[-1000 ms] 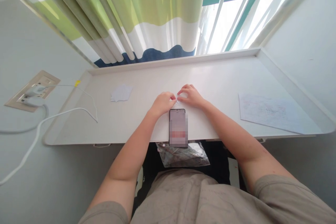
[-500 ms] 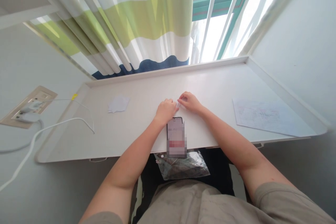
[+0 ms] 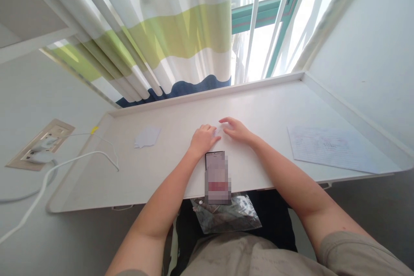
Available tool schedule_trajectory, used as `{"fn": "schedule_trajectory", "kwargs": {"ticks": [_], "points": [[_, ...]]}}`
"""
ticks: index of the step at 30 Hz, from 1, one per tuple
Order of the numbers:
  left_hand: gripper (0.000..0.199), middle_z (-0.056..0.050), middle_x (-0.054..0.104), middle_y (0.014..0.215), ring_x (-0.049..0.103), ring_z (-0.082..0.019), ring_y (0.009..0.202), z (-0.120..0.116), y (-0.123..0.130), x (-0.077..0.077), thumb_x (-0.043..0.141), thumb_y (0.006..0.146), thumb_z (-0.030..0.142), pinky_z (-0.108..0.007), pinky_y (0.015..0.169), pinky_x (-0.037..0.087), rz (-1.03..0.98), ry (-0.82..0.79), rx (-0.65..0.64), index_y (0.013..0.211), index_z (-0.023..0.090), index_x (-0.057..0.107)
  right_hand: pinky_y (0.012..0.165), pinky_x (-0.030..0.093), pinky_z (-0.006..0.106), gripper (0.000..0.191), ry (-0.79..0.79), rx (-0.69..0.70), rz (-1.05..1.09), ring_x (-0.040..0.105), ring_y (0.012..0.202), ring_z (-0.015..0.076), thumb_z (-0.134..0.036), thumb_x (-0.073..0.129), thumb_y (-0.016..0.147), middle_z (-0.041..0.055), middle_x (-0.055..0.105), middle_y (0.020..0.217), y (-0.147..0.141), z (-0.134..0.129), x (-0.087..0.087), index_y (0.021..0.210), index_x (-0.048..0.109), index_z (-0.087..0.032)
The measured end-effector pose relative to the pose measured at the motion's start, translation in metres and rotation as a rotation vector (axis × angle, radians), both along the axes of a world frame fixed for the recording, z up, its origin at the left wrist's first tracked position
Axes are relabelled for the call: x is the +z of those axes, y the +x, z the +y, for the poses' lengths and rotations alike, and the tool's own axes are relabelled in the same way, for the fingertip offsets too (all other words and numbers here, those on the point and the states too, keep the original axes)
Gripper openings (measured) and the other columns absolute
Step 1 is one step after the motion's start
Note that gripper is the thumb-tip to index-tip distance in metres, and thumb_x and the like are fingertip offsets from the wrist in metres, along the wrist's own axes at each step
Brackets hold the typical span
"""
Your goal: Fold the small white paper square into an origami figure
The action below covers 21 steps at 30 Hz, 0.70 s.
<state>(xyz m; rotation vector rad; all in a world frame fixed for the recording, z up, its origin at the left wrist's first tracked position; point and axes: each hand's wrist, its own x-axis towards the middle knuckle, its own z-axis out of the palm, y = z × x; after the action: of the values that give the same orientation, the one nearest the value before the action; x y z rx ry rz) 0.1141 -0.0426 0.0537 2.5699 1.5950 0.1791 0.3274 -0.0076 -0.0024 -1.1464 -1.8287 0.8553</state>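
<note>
A small piece of white paper (image 3: pixel 218 131) lies on the white desk between my two hands. My left hand (image 3: pixel 203 139) rests at its left side, thumb and fingers closed around its edge. Just right of the paper is my right hand (image 3: pixel 236 130), its thumb and forefinger spread apart with nothing between them. Below my hands a phone (image 3: pixel 215 161) lies at the desk's front edge, its screen partly blurred out. To the left sits a small stack of white paper pieces (image 3: pixel 147 137).
A large written sheet (image 3: pixel 326 148) lies on the right of the white desk (image 3: pixel 258 103). A clear plastic bag (image 3: pixel 239 215) is on my lap. White cables (image 3: pixel 80 154) run from a wall socket (image 3: pixel 42 144) at left. Curtains (image 3: pixel 181 34) hang behind the desk.
My right thumb and forefinger have parted and let go of the paper. My left hand stays at the paper. The whole view has shifted slightly, with the desk lower in the picture.
</note>
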Motion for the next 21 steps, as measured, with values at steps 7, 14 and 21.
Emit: {"fn": "schedule_trajectory", "kwargs": {"ticks": [7, 14, 21], "points": [[0.027, -0.016, 0.078, 0.112, 0.072, -0.028, 0.113, 0.008, -0.003, 0.002, 0.049, 0.113, 0.022, -0.035, 0.093, 0.056, 0.040, -0.016, -0.004, 0.102, 0.016, 0.073, 0.114, 0.054, 0.050, 0.027, 0.007, 0.000, -0.008, 0.074, 0.123, 0.0276, -0.020, 0.067, 0.089, 0.0102, 0.081, 0.127, -0.001, -0.001, 0.003, 0.115, 0.077, -0.023], [0.021, -0.008, 0.081, 0.092, 0.079, -0.022, 0.088, 0.012, -0.002, -0.005, 0.053, 0.111, 0.036, -0.033, 0.081, 0.058, -0.820, -0.223, 0.151, 0.102, 0.021, 0.065, 0.109, 0.057, 0.049, 0.041, -0.089, 0.011, 0.304, 0.075, 0.123, 0.0281, -0.050, 0.078, 0.092, 0.0113, 0.080, 0.132, -0.003, -0.004, 0.016, 0.124, 0.076, -0.025], [0.033, -0.010, 0.085, 0.092, 0.080, -0.022, 0.083, 0.023, 0.005, -0.017, 0.075, 0.097, 0.040, -0.035, 0.082, 0.061, -1.110, -0.535, 0.154, 0.117, 0.014, 0.071, 0.073, 0.057, 0.035, 0.039, -0.232, -0.030, 0.388, 0.071, 0.075, 0.0204, -0.058, 0.086, 0.078, 0.0039, 0.080, 0.081, -0.002, -0.001, 0.017, 0.087, 0.077, -0.021]]}}
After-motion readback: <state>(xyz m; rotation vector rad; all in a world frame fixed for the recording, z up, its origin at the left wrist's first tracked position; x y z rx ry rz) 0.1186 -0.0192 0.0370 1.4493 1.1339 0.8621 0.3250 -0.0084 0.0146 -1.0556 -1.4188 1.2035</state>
